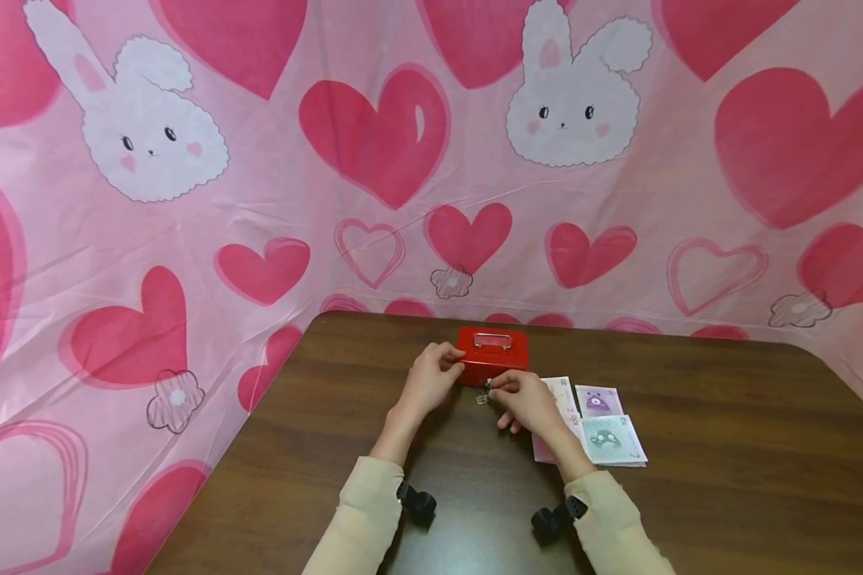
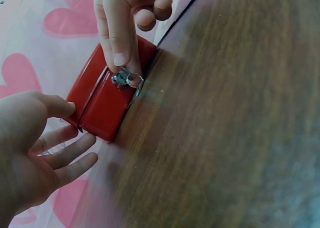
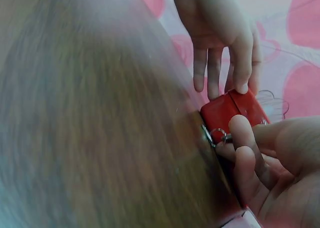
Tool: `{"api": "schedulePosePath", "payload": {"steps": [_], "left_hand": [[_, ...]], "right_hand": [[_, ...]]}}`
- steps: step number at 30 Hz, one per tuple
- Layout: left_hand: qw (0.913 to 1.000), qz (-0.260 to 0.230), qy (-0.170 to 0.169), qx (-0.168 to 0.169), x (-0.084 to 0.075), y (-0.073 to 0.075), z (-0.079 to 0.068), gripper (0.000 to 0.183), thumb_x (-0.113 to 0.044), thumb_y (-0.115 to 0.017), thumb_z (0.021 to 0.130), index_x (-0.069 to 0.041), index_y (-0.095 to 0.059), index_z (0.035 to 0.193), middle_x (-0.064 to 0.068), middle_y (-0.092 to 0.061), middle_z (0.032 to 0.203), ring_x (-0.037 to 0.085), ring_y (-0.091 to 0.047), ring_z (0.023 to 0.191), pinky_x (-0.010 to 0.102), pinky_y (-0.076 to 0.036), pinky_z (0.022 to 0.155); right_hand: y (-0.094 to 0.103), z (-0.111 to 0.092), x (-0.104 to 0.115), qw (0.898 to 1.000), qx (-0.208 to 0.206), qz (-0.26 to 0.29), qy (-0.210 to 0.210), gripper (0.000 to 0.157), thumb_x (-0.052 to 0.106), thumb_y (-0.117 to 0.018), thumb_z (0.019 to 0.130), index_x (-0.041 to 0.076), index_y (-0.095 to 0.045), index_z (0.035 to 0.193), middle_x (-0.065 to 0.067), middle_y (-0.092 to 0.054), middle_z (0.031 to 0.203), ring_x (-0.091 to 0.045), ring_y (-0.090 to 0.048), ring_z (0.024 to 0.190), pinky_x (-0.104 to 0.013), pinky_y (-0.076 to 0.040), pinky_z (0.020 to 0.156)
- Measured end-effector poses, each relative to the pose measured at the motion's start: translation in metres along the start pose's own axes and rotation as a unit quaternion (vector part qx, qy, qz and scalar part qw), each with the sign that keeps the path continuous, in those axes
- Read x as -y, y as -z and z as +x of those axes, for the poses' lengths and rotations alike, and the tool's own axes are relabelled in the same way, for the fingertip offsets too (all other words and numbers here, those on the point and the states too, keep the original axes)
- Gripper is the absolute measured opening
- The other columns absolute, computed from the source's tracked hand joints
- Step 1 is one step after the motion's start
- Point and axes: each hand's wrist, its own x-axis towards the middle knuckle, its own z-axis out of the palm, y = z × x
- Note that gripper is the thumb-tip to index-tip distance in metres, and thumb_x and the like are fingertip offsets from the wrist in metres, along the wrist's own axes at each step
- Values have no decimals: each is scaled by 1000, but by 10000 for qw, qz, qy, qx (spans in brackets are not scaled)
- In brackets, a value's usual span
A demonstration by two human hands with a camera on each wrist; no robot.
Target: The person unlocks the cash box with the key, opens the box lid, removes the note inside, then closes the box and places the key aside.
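A small red metal cash box [image 1: 493,353] with a folding handle on its lid stands toward the far side of the table. My left hand [image 1: 433,374] is at its left end, with a fingertip touching the lid's edge and the other fingers loosely extended, as the left wrist view shows. At the front, my right hand [image 1: 523,399] pinches a key at the lock [image 2: 120,78]. A key ring [image 2: 135,80] with another key or tag [image 1: 483,398] hangs below. The right fingers largely hide the pinched key.
Beside my right forearm lie paper play notes: a pink-and-white stack [image 1: 561,391], a purple one [image 1: 598,401] and a green one [image 1: 614,441]. The brown wooden table [image 1: 748,447] meets a pink heart-and-rabbit cloth [image 1: 374,160] behind.
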Motion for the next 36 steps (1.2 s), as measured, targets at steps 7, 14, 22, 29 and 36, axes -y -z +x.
{"api": "schedulePosePath", "payload": {"steps": [7, 14, 22, 29, 36], "left_hand": [[10000, -24, 2, -60, 0, -2, -1, 17, -15, -69, 93, -13, -73, 109, 5, -64, 104, 24, -70, 99, 42, -55, 91], [10000, 30, -50, -68, 0, -1, -1, 16, -15, -69, 93, -14, -73, 108, 5, -65, 104, 23, -69, 96, 41, -55, 90], [10000, 25, -72, -26, -1, 0, 0, 16, -15, -68, 93, -13, -72, 108, 6, -65, 104, 23, -70, 96, 41, -55, 90], [10000, 0, -65, -38, -2, 0, 0, 17, -14, -69, 93, -12, -73, 109, 7, -65, 104, 23, -70, 97, 42, -55, 90], [10000, -15, -36, -52, -2, 0, 0, 17, -14, -69, 93, -12, -73, 109, 7, -66, 104, 23, -70, 96, 41, -56, 88]], "right_hand": [[-2, -1, -1, 9983, -141, 482, -289, 19, 8, -68, 91, -1, -69, 107, -15, -74, 90, -15, -62, 44, -26, -47, 39], [-4, 0, -4, 9958, -144, 812, -389, 21, 8, -68, 92, 0, -70, 111, -15, -73, 93, -14, -63, 47, -22, -43, 39], [0, -2, 1, 9950, -68, 809, -580, 26, 12, -70, 91, 2, -72, 115, -15, -73, 86, -15, -67, 51, -22, -42, 40], [1, -1, 3, 9952, -24, 616, -755, 28, 14, -71, 89, 4, -72, 116, -7, -69, 65, -12, -60, 47, -22, -41, 40], [3, 0, 3, 9952, 54, 582, -784, 26, 13, -70, 91, 6, -73, 116, -9, -73, 68, -15, -62, 50, -22, -38, 40]]}}
